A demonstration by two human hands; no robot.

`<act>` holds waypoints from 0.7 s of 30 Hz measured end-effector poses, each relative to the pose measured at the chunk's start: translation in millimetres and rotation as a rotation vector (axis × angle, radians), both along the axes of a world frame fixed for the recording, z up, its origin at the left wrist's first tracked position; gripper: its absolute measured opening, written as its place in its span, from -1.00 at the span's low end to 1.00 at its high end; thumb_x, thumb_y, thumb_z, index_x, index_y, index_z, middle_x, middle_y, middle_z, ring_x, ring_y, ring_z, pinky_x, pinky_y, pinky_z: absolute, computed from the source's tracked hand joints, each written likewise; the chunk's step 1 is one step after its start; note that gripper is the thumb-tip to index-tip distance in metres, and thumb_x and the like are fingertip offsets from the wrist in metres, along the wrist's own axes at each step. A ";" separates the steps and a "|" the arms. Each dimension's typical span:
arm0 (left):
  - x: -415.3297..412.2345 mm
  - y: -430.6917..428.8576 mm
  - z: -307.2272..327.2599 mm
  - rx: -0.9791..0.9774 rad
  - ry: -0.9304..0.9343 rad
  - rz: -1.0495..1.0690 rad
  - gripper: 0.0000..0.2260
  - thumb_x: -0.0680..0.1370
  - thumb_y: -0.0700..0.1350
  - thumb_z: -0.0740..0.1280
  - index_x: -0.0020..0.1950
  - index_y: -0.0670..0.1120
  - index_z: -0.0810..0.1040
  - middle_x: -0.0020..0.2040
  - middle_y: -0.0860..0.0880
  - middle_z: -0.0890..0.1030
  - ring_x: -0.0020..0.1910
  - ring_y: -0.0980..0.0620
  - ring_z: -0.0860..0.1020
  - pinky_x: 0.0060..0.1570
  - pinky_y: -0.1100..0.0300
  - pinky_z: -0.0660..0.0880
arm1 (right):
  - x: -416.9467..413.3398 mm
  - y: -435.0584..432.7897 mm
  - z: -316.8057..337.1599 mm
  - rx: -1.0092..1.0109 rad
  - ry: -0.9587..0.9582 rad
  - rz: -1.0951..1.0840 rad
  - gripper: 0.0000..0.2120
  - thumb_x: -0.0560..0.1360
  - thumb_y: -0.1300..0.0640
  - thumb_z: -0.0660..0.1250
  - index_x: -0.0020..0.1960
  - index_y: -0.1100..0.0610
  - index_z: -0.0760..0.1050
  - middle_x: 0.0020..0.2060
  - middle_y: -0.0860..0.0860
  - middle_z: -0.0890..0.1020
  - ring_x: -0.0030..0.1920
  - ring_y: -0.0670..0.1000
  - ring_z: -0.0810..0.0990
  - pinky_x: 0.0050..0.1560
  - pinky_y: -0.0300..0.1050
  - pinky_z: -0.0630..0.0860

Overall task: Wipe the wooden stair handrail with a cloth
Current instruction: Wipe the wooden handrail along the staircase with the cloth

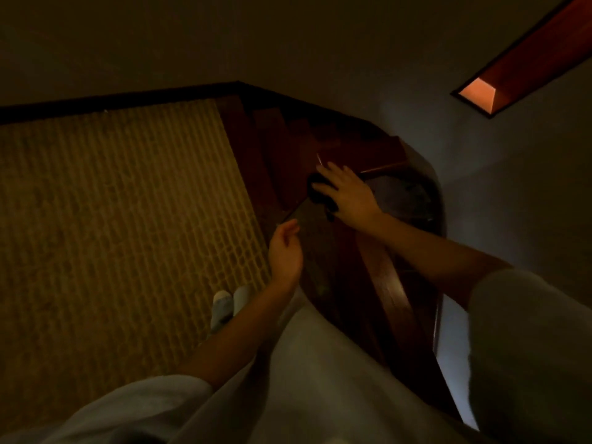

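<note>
The dark wooden handrail [389,283] runs from the lower right up toward the middle of the dim head view. At its far end my right hand [347,195] lies over a dark cloth [317,193], with the fingers spread on top of it and pressing it onto the rail. The cloth shows only as a dark lump at my fingertips and under the palm. My left hand [285,249] hangs in the air left of the rail, fingers loosely curled, holding nothing.
A woven tan carpet [121,225] covers the landing on the left, where my socked feet [229,304] stand. Dark wooden steps [288,139] wind down beyond the rail. Plain walls rise behind, and a lit reddish opening [479,97] sits at the upper right.
</note>
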State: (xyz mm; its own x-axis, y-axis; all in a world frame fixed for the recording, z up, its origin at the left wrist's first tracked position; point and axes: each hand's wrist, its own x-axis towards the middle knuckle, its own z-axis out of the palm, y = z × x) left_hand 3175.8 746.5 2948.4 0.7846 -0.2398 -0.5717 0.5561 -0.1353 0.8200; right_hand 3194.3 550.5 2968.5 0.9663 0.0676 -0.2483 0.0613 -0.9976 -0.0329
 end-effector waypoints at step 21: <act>122.4 -74.5 5.9 0.151 -0.331 -0.406 -0.66 0.63 -0.31 0.18 0.40 -0.16 0.41 0.34 -0.09 0.48 0.31 -0.03 0.47 0.32 0.06 0.42 | 48.8 -36.2 -48.4 0.214 -0.605 -0.759 -0.65 0.47 0.21 0.41 0.25 0.14 0.59 0.36 0.14 0.50 0.42 0.20 0.40 0.42 0.21 0.33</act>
